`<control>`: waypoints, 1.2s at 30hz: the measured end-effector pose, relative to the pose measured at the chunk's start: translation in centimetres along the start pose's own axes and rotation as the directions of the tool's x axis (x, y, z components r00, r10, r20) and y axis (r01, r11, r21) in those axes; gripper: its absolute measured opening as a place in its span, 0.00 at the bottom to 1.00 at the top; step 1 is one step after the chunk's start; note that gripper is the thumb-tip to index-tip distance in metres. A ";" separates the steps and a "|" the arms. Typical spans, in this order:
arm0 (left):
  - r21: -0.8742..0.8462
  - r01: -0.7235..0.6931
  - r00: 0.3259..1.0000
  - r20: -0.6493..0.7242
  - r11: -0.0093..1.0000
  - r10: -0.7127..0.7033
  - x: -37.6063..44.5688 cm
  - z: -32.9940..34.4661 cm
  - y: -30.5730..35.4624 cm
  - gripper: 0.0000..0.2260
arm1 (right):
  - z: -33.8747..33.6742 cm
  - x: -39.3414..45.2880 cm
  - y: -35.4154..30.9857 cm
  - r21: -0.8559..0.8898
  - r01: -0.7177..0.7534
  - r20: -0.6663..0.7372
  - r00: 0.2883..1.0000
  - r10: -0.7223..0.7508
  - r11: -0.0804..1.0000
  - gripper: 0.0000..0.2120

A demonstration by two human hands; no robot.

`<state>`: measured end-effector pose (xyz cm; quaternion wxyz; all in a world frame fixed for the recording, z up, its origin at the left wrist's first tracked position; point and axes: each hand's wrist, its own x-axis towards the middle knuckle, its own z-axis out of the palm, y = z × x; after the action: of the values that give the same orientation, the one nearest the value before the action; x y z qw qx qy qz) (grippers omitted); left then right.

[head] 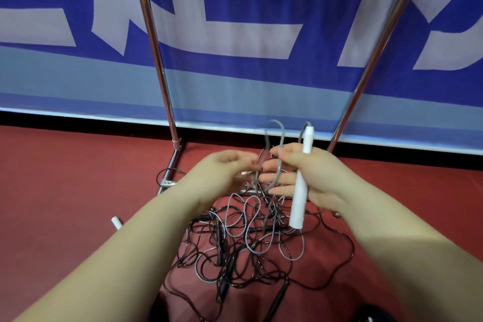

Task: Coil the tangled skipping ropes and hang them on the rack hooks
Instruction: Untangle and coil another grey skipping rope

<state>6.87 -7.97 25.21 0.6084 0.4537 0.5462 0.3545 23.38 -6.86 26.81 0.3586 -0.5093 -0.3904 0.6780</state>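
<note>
Both hands are raised over the red floor [65,191] — the right hand [308,178] grips a white handle [300,191] with grey rope [277,149] looped over its fingers, the left hand [222,172] pinches that rope — above a tangled pile of ropes [248,243] at the rack [167,102] foot.

A blue banner [235,34] printed with oversized pale lettering stretches across the back of the hall, its lower edge shading into a lighter blue band. Beneath it runs a narrow dark strip (a shadowed gap, by the look of it) where the banner's lower edge nears the ground. The red sports floor [65,178] fills the foreground, smooth and matte, spreading out to both sides. At the bottom right edge, a dark rounded object [371,315] shows in part, too cropped to identify.
</note>
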 end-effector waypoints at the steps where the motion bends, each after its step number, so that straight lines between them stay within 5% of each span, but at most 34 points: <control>1: 0.155 -0.009 0.998 0.058 0.988 0.000 -0.1 0.1 -0.5 0.08 | -0.1 0.0 -0.2 0.077 -0.016 -0.025 1.000 0.018 0.997 0.05; 5: 0.445 -0.084 0.972 0.232 0.892 -0.025 -0.6 0.6 -1.3 0.09 | -0.7 0.1 -0.6 0.258 -0.053 -0.109 0.991 0.084 0.965 0.05; 11: 0.410 -0.165 0.977 0.195 0.897 0.090 -0.3 1.1 -1.2 0.06 | -1.5 0.3 -0.8 0.242 -0.024 -0.069 0.997 0.042 0.970 0.08; 16: 0.019 -0.043 0.998 0.039 0.999 0.042 0.0 0.9 -0.2 0.07 | -1.4 0.3 0.1 -0.366 0.072 -0.036 0.995 -0.091 0.928 0.10; 19: -0.173 -0.033 0.999 -0.012 0.984 0.032 0.4 0.4 0.2 0.07 | -1.2 -0.4 0.5 -0.774 0.174 0.111 0.984 -0.141 0.609 0.07; 22: -0.374 -0.031 0.996 -0.089 0.927 -0.002 0.4 0.0 0.8 0.08 | -0.9 -0.6 0.6 -0.883 0.248 0.228 0.969 -0.098 0.399 0.08; 26: -0.510 -0.043 0.994 -0.112 0.859 -0.017 0.4 -0.2 1.1 0.08 | -0.6 -0.2 0.9 -0.839 0.294 0.222 0.953 -0.205 0.459 0.05; 28: -0.506 -0.058 0.995 -0.098 0.861 0.009 0.4 -0.2 1.2 0.08 | -0.5 0.0 1.0 -0.737 0.280 0.186 0.959 -0.214 0.615 0.05; 32: -0.212 -0.052 0.998 -0.045 0.976 0.044 0.4 -0.1 0.6 0.09 | -0.2 0.1 0.5 -0.343 0.123 0.070 0.992 -0.105 0.931 0.05; 36: 0.089 -0.020 0.995 0.095 0.996 0.011 0.2 0.5 -0.6 0.14 | -0.5 0.1 -0.4 0.144 -0.019 -0.043 0.999 0.026 0.989 0.05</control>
<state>7.35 -8.05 24.55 0.6097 0.5010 0.5287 0.3125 23.86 -6.52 27.04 0.3953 -0.5014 -0.3266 0.6969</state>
